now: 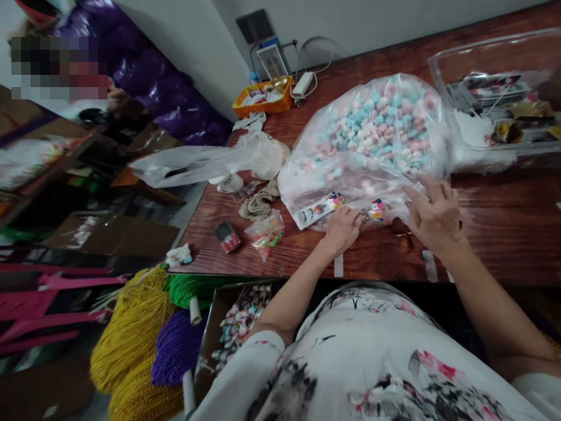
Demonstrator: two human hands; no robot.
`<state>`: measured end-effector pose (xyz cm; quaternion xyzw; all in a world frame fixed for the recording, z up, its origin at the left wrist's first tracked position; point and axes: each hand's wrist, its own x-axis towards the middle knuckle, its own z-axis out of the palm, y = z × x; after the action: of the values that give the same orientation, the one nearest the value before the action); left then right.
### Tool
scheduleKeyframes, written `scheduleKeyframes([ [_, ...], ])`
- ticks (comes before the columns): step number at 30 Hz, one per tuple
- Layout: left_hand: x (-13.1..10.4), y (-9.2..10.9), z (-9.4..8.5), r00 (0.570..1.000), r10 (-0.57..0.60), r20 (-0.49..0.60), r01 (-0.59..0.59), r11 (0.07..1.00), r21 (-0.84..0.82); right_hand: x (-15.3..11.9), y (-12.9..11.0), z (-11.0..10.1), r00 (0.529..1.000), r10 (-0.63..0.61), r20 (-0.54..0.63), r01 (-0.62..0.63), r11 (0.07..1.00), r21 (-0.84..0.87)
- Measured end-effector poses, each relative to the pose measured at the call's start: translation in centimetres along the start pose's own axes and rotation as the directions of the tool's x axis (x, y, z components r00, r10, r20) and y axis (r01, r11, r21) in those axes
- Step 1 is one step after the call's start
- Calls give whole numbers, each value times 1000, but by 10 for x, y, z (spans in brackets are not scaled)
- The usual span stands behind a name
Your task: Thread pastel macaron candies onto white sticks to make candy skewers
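A large clear plastic bag (302, 140) full of small pink, blue and white puffs (377, 123) lies on the dark red wooden table. My left hand (343, 231) rests at the bag's near edge, fingers bent and closed on the plastic. Beside it is a white printed packet (316, 211) with a colourful picture; a second colourful print (377, 207) shows between my hands. My right hand (436, 216) has its fingers curled over the bag's near right side, gripping the film. My fingertips are partly hidden by the plastic.
A clear tray (438, 64) with packets stands at the right. Around the left side lie an orange box (263, 105), a cup (230, 184), a cloth (259, 200) and a small candy bag (267, 234). Yellow yarn bundles (131, 327) and an open box (219, 292) sit below. Another person stands far left.
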<state>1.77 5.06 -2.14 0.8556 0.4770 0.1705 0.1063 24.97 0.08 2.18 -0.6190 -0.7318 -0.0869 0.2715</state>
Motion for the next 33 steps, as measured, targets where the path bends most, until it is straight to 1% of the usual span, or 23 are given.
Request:
scheduleKeyframes([
  [1, 0, 0, 0, 1000, -4, 3, 4, 1000, -7, -5, -8, -1, 999, -29, -31, 31, 999, 38],
  [2, -1, -1, 0, 1000, -10, 3, 10, 1000, -9, -8, -15, 1, 997, -65, -32, 67, 995, 69],
  [4, -2, -3, 2, 1000, -9, 1, 9, 1000, -10, -12, -29, 7, 992, -126, 27, 123, 987, 100],
  [5, -3, -3, 2, 1000, -4, 0, 4, 1000, -12, -13, -33, 12, 989, -138, 56, 131, 985, 111],
  [6, -5, -3, 3, 1000, 0, -2, 0, 1000, -15, -13, -36, 16, 990, -129, 60, 121, 985, 124],
  [7, -8, -3, 4, 1000, 2, -1, -2, 1000, -19, -14, -38, 20, 994, -103, 35, 97, 985, 143],
  [8, -11, -3, 5, 1000, 3, 3, -3, 1000, -22, -14, -38, 22, 998, -61, -16, 62, 984, 167],
  [10, -17, -3, 7, 1000, 1, 22, -1, 1000, -23, -16, -37, 25, 992, 37, -124, -9, 976, 217],
  [11, -20, -3, 8, 999, 3, 33, -2, 1000, -24, -17, -37, 26, 986, 78, -150, -41, 972, 232],
  [13, -25, -4, 11, 999, 14, 41, -13, 999, -36, -18, -36, 29, 984, 126, -129, -91, 966, 243],
  [15, -29, -6, 14, 999, 32, 32, -30, 998, -51, -16, -35, 34, 985, 161, -61, -141, 959, 247],
  [18, -32, -8, 18, 997, 65, 35, -63, 996, -62, -6, -33, 47, 973, 232, 9, -227, 945, 237],
  [20, -34, -8, 19, 995, 80, 52, -77, 996, -52, 0, -31, 55, 968, 247, 47, -251, 939, 236],
  [24, -37, -7, 18, 991, 105, 80, -105, 994, -10, 7, -26, 63, 973, 204, 110, -229, 915, 331],
  [26, -39, -7, 17, 989, 120, 81, -122, 992, 18, 10, -21, 64, 981, 177, 86, -196, 906, 375],
  [28, -40, -7, 17, 986, 142, 89, -146, 988, 46, 15, -13, 63, 994, 106, 27, -109, 919, 378],
  [30, -43, -6, 16, 981, 159, 115, -167, 983, 72, 23, -2, 60, 1000, 2, -3, -1, 951, 311],
  [31, -45, -5, 16, 980, 156, 127, -168, 982, 84, 26, 3, 57, 999, -43, 4, 41, 968, 247],
  [33, -48, -3, 15, 983, 131, 127, -144, 984, 101, 31, 10, 48, 996, -86, 29, 82, 990, 113],
])
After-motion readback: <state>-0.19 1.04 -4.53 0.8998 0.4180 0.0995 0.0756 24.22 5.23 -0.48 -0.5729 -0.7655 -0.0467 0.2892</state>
